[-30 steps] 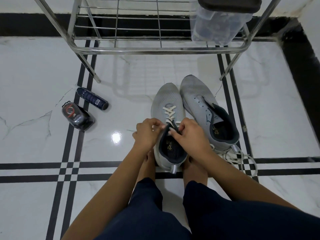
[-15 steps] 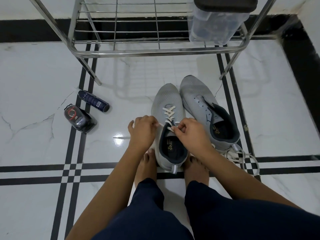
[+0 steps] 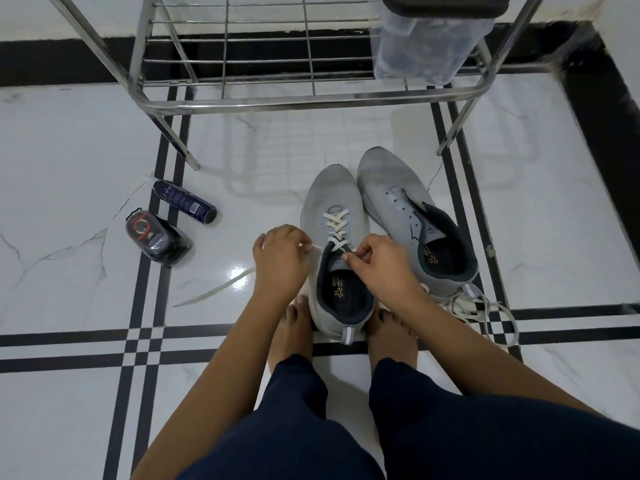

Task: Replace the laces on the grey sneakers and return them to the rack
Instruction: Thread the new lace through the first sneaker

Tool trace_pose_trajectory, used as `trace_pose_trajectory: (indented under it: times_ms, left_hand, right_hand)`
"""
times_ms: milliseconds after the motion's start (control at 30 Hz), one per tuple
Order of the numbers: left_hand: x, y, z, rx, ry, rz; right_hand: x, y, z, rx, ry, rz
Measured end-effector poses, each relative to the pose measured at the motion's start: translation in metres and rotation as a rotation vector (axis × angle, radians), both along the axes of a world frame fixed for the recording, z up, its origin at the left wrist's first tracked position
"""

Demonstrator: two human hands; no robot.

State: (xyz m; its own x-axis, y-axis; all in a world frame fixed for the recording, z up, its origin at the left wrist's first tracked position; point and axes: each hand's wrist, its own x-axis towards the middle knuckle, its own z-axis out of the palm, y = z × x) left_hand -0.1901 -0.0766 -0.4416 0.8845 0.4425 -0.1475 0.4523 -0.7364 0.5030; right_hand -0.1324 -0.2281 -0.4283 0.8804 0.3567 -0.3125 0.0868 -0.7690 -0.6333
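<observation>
Halfway-ish, we reckon: left sneaker (image 3: 334,216) is laced most of the way up, left hand (image 3: 280,258) and right hand (image 3: 375,261) each pinching a lace end. Right sneaker (image 3: 408,216) is bare beside it, spare lace (image 3: 485,313) at its heel, rack (image 3: 311,98) waiting.

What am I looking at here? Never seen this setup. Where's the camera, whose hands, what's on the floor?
No robot: a person wears one wide-angle camera on the head, looking down at their own bare hands. The left hand and right hand each pinch an end of the white lace being threaded into the left grey sneaker, which is braced between bare feet. The right sneaker beside it has no lace; a loose lace lies behind its heel. To the left on the tiled floor lie a dark can and a small packet. A metal rack stands ahead.
</observation>
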Motion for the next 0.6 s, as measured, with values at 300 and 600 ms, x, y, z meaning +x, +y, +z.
trace_pose_trajectory:
  times_ms: [300,600]
  left_hand:
    - [-0.006,-0.007,0.012,-0.302,-0.004,0.325]
    - [0.002,-0.03,0.004,-0.772,-0.078,0.452]
  right_hand:
    - [-0.003,-0.002,-0.007,0.26,0.249,-0.259]
    - [0.002,0.015,0.008,0.721,0.537,-0.665]
